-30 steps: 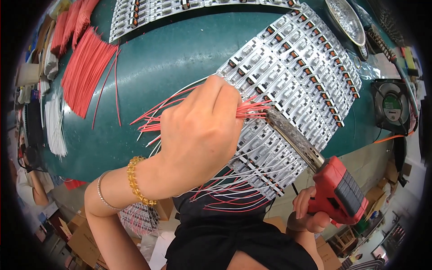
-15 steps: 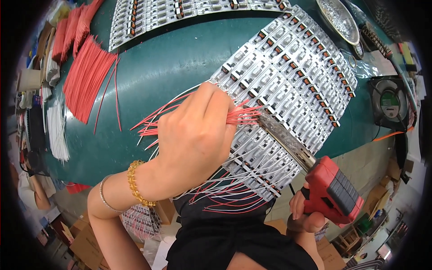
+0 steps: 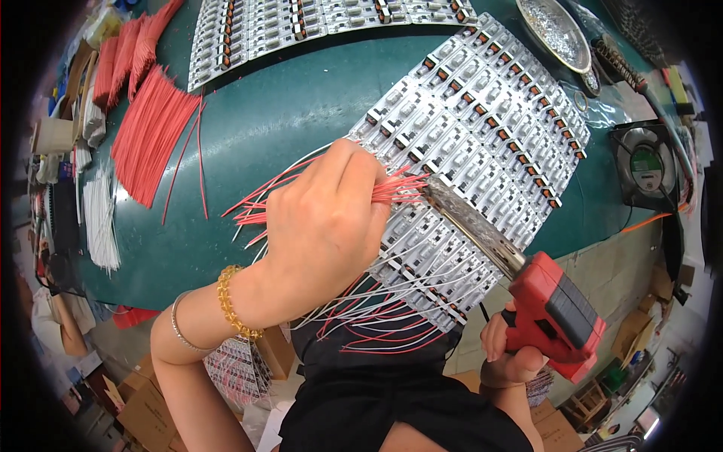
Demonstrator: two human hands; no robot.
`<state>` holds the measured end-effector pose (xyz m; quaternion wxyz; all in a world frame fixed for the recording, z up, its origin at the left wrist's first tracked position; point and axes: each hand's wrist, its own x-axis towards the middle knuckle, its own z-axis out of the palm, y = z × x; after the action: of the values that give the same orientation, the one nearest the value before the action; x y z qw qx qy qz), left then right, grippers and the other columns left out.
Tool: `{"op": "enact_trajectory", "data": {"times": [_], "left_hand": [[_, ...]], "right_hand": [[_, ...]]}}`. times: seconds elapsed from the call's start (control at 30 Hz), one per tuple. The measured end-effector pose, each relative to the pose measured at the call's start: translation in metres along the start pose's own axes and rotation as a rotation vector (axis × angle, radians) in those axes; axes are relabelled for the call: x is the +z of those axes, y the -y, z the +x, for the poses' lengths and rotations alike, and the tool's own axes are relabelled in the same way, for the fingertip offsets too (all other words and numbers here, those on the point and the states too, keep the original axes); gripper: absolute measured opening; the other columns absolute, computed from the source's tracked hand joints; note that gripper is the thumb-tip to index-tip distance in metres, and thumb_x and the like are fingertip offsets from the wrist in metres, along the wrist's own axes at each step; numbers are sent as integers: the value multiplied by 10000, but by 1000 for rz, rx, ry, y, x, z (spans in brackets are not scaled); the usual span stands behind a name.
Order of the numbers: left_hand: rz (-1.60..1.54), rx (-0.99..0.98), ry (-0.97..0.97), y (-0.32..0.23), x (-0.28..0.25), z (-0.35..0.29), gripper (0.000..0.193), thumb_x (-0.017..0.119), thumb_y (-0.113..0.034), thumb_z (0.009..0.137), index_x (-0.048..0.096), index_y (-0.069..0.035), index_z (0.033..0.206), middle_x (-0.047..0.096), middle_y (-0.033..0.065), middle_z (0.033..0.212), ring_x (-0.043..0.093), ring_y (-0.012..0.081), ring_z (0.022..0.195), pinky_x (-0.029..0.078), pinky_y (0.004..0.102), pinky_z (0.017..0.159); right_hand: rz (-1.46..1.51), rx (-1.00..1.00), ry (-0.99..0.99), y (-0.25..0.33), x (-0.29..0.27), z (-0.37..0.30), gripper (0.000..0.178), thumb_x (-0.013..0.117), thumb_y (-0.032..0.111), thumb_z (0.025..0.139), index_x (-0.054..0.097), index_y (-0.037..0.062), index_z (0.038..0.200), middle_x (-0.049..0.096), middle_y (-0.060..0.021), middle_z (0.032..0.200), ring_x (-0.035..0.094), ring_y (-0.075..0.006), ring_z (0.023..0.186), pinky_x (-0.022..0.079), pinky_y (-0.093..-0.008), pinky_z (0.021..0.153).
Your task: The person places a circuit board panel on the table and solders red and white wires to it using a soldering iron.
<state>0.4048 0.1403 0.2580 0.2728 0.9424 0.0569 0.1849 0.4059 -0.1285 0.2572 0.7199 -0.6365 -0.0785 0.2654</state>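
My left hand [image 3: 324, 218] is closed round a bundle of red wires [image 3: 399, 188], whose ends stick out on both sides of the fist. My right hand [image 3: 508, 350] grips a red soldering gun [image 3: 553, 316] by its handle. The gun's long metal barrel [image 3: 478, 226] points up and left, its tip close to the wire ends; whether they touch cannot be made out. Beneath both lies a panel of silvery circuit boards [image 3: 482, 120] with small components. White and red wires [image 3: 376, 309] trail from the panel's near rows over its front edge.
A second board panel [image 3: 301, 22] lies at the back. Red wire bundles [image 3: 154, 135] and white wires [image 3: 100, 218] rest on the green table [image 3: 248, 143] at left. At right stand a metal dish [image 3: 553, 34] of silvery bits and a small fan [image 3: 645, 166].
The panel and table have shifted slightly in the view. The soldering gun's tip and the left hand with its red wires sit slightly further left; both grips are unchanged.
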Motion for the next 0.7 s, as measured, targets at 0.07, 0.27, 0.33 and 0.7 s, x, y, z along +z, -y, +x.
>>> {"op": "enact_trajectory", "data": {"times": [0.07, 0.27, 0.33, 0.7], "left_hand": [[-3, -1, -5, 0, 0, -1, 142, 628, 39, 675, 515, -9, 747, 536, 87, 730, 545, 234, 573, 425, 313, 499], [4, 1, -3, 0, 0, -2, 142, 624, 40, 672, 518, -11, 751, 540, 87, 736, 549, 240, 587, 426, 318, 505], [18, 6, -8, -1, -1, -1, 139, 623, 34, 675, 518, -13, 753, 540, 87, 738, 549, 242, 591, 426, 320, 508], [47, 31, 9, 1, 1, 1, 129, 617, -36, 687, 508, -39, 756, 485, 79, 740, 560, 231, 632, 430, 334, 485]], "right_hand": [[5, 16, -79, -3, 3, 0, 840, 645, 636, 667, 451, -86, 1050, 392, 9, 436, 392, -104, 367, 326, -229, 368], [-212, -78, -110, -18, -8, -8, 791, 697, 594, 631, 460, -79, 973, 416, -12, 444, 395, -112, 367, 327, -241, 369], [-260, -96, -121, -19, -14, -17, 804, 695, 595, 636, 459, -85, 995, 418, -13, 445, 396, -114, 367, 331, -244, 370], [-45, -132, -16, 5, -4, 1, 878, 647, 601, 702, 399, -108, 1158, 425, -8, 438, 402, -116, 357, 344, -241, 370]]}}
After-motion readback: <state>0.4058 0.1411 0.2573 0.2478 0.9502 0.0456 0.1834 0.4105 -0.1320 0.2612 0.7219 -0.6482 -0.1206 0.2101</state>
